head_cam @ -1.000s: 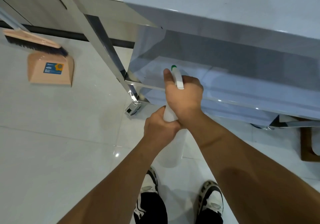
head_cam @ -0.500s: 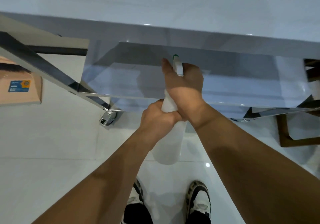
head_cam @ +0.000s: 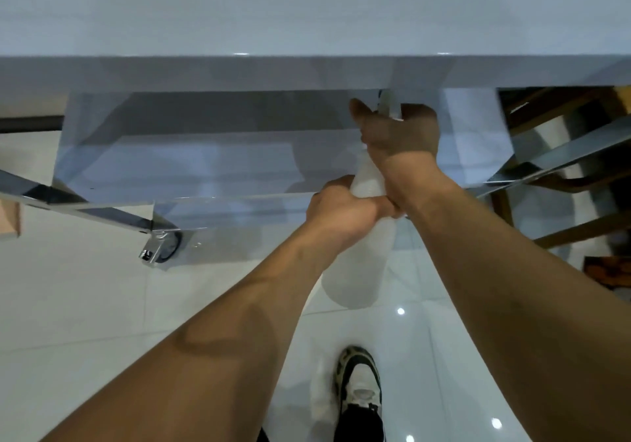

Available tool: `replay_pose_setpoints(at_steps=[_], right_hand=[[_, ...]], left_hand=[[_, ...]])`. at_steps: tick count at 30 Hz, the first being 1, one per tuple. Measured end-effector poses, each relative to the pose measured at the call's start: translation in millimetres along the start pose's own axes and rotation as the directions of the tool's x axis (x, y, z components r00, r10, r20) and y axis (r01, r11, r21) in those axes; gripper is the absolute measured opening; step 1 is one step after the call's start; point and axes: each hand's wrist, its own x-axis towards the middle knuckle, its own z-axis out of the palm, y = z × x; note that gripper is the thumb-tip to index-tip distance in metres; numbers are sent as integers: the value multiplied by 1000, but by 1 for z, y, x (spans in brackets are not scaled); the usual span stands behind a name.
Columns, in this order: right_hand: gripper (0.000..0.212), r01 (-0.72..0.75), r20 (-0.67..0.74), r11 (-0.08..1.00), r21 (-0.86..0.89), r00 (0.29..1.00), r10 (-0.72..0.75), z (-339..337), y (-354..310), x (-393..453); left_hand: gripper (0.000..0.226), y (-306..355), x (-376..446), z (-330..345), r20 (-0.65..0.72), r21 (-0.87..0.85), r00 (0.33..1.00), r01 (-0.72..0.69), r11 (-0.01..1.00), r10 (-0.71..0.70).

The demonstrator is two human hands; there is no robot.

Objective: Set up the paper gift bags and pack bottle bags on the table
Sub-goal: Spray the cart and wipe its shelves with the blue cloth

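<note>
Nearest, a black-and-white sneaker (head_cam: 359,394) stands on the glossy white floor (head_cam: 85,305). Above it both hands hold a translucent white spray bottle (head_cam: 362,264) upright in the air, just short of the table's near edge. The left hand (head_cam: 341,214) has its fingers wrapped around the bottle's neck; the right hand (head_cam: 399,134) grips the spray head. Beyond lies the pale table (head_cam: 307,14), with wooden chair frames (head_cam: 563,182) under its right end.

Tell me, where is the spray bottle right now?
In the head view the spray bottle is right of centre, held by both hands: right hand on its top, left hand round its neck, below the table edge.
</note>
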Motion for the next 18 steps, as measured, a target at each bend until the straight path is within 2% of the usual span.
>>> replay_pose_setpoints(at_steps=[7,12,18], right_hand=[[37,-103,-75,990,94,991,111,-75,34,20],[28,-48,-63,986,158,996,58,-118,61,13],[30,-28,-73,997,66,997,32,-132,107,2]], left_hand=[[57,23,1,79,68,71,998,-7,997,2],[53,18,-3,126,133,139,990,-68,988,49],[53,-12,-7,156,181,205,983,-62,977,24]])
